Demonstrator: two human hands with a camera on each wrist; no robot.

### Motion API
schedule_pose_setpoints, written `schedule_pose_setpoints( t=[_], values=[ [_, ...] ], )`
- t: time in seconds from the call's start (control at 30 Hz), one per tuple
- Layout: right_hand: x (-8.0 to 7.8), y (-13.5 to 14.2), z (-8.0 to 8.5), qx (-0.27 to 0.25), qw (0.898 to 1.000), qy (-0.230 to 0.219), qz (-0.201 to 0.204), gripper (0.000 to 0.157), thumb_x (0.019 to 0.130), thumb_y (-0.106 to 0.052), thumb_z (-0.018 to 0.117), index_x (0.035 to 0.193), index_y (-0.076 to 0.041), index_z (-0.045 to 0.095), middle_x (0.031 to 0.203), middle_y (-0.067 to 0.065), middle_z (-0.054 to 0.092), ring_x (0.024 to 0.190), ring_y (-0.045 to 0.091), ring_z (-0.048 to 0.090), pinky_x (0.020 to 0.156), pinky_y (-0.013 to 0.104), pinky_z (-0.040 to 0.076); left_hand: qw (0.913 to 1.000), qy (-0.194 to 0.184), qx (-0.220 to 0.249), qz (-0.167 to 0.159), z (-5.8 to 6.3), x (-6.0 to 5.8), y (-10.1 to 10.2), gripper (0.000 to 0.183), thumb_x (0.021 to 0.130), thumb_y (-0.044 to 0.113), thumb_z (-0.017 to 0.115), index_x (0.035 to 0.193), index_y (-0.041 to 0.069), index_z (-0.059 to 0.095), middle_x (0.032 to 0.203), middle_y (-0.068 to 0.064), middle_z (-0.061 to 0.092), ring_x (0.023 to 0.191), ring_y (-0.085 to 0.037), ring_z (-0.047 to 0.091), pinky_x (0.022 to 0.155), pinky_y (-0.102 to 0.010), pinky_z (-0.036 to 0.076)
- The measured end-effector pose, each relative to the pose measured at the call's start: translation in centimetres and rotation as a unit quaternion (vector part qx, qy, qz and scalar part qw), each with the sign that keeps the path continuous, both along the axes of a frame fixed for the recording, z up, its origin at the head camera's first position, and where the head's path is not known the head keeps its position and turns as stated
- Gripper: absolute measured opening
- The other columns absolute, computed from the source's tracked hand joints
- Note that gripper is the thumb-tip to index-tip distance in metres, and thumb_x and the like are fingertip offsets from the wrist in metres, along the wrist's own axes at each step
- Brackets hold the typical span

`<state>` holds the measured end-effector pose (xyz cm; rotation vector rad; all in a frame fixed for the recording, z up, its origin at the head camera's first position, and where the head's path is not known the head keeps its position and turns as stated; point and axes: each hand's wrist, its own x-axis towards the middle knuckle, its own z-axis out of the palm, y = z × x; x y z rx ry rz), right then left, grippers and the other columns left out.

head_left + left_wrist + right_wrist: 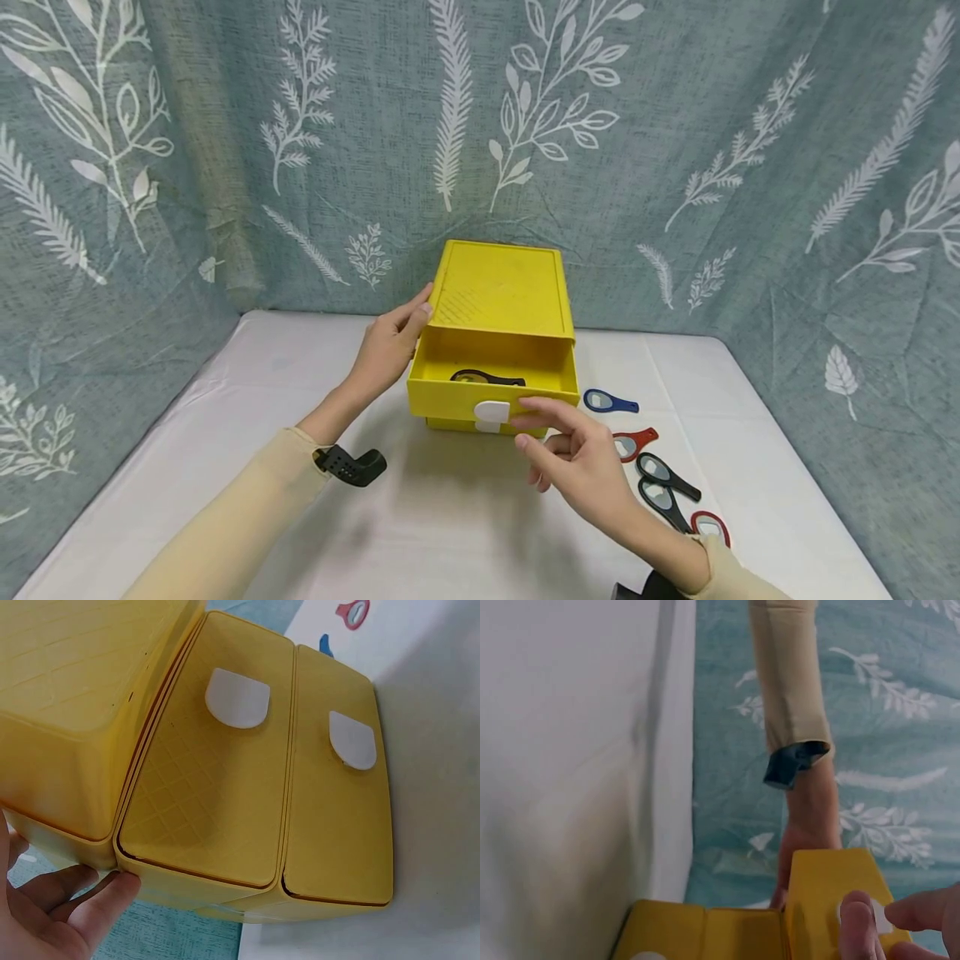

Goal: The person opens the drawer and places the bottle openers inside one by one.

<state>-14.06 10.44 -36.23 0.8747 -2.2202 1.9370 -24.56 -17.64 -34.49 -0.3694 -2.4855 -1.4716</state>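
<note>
Head view: at the centre of the frame stands a yellow box (502, 287), its top drawer (450, 398) open on a black magnifier (491, 379). Left of centre, the left hand (386, 346) rests outstretched fingers against the box's side; the right hand (577, 454), lower right of centre, has thumb and forefinger apart beside the white handle (491, 411), contact unclear. Five magnifiers (678, 483) lie at lower right.

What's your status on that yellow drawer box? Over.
Left hand on side of yellow box; right hand at white tab of open top drawer. Black-rimmed magnifier in drawer. Loose magnifiers right of box, none blocking drawer.
</note>
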Motion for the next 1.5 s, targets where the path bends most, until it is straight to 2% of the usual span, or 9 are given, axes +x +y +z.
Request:
schedule_pose_setpoints(
  t=[0.17,0.3,0.47,0.77,0.87,1.0,1.07,1.23,1.5],
  values=[
    [-0.4,0.0,0.0,0.002,1.0,0.007,-0.009,0.034,0.093,-0.003,0.068,0.126,-0.01,0.064,0.107,0.008,0.071,0.051,0.023,0.064,0.046,0.038,0.056,1.0,0.004,0.0,0.002,0.1,0.0,0.1,0.056,0.102,0.057,0.038,0.152,0.031,0.037,0.129,-0.007,0.061,0.058,-0.026,0.046,0.052,-0.034,0.043],
    [-0.4,-0.1,0.1,0.005,1.0,0.003,-0.013,0.035,0.094,-0.001,0.066,0.128,-0.009,0.064,0.107,0.009,0.071,0.051,0.024,0.064,0.047,0.039,0.057,1.0,0.006,0.001,-0.001,0.2,0.0,0.2,0.057,0.103,0.056,0.038,0.153,0.03,0.037,0.142,-0.003,0.052,0.066,-0.025,0.052,0.057,-0.035,0.047],
    [0.4,-0.7,1.3,0.012,1.0,-0.003,-0.024,0.034,0.093,0.005,0.065,0.126,-0.002,0.064,0.103,0.013,0.071,0.051,0.027,0.064,0.048,0.039,0.057,1.0,0.004,0.004,-0.003,0.0,0.0,0.2,0.057,0.103,0.056,0.038,0.153,0.028,0.037,0.145,-0.002,0.048,0.061,-0.027,0.048,0.055,-0.035,0.045],
    [0.8,-1.9,1.7,0.002,0.998,0.011,-0.067,0.027,0.09,0.008,0.066,0.117,0.004,0.069,0.092,0.014,0.072,0.047,0.028,0.063,0.046,0.037,0.056,1.0,-0.001,0.004,0.004,-0.1,0.1,0.0,0.056,0.103,0.056,0.038,0.153,0.031,0.037,0.138,-0.004,0.056,0.058,-0.027,0.046,0.053,-0.035,0.043],
    [0.6,-2.1,1.6,0.001,0.997,0.016,-0.079,0.025,0.089,0.009,0.067,0.112,0.003,0.071,0.088,0.012,0.072,0.046,0.029,0.062,0.046,0.036,0.056,1.0,0.001,0.001,0.005,0.0,0.1,0.0,0.055,0.103,0.056,0.038,0.152,0.032,0.036,0.127,-0.006,0.062,0.056,-0.029,0.043,0.051,-0.034,0.041],
    [0.1,-2.2,1.6,-0.003,0.997,0.017,-0.075,0.022,0.087,0.009,0.07,0.109,0.004,0.073,0.084,0.011,0.072,0.045,0.028,0.061,0.046,0.036,0.056,1.0,0.005,-0.004,0.005,0.0,0.1,-0.1,0.054,0.103,0.055,0.038,0.152,0.032,0.036,0.136,-0.005,0.057,0.072,-0.032,0.056,0.06,-0.035,0.044],
    [-0.1,-2.2,1.7,-0.01,0.997,0.017,-0.072,0.021,0.086,0.008,0.071,0.107,0.005,0.074,0.082,0.01,0.072,0.045,0.028,0.06,0.045,0.036,0.056,0.9999,0.009,-0.005,0.004,0.1,0.0,-0.1,0.054,0.103,0.054,0.038,0.152,0.03,0.036,0.144,-0.003,0.049,0.094,-0.031,0.062,0.07,-0.039,0.049],
    [-0.3,-2.2,1.8,-0.021,0.997,0.015,-0.075,0.017,0.086,0.007,0.072,0.102,0.005,0.075,0.075,0.009,0.071,0.044,0.029,0.059,0.044,0.035,0.055,0.9999,0.012,-0.003,0.0,0.0,-0.1,0.1,0.054,0.104,0.053,0.039,0.152,0.03,0.037,0.15,0.003,0.041,0.13,-0.023,0.047,0.102,-0.046,0.044],
    [-0.5,-2.3,1.8,-0.03,0.997,0.009,-0.077,0.012,0.085,0.004,0.075,0.097,0.005,0.076,0.066,0.006,0.068,0.04,0.028,0.056,0.039,0.031,0.051,0.9999,0.011,0.0,-0.003,0.0,0.1,0.2,0.055,0.104,0.052,0.04,0.153,0.027,0.037,0.15,0.0,0.041,0.133,-0.025,0.045,0.105,-0.049,0.041]
  ],
)
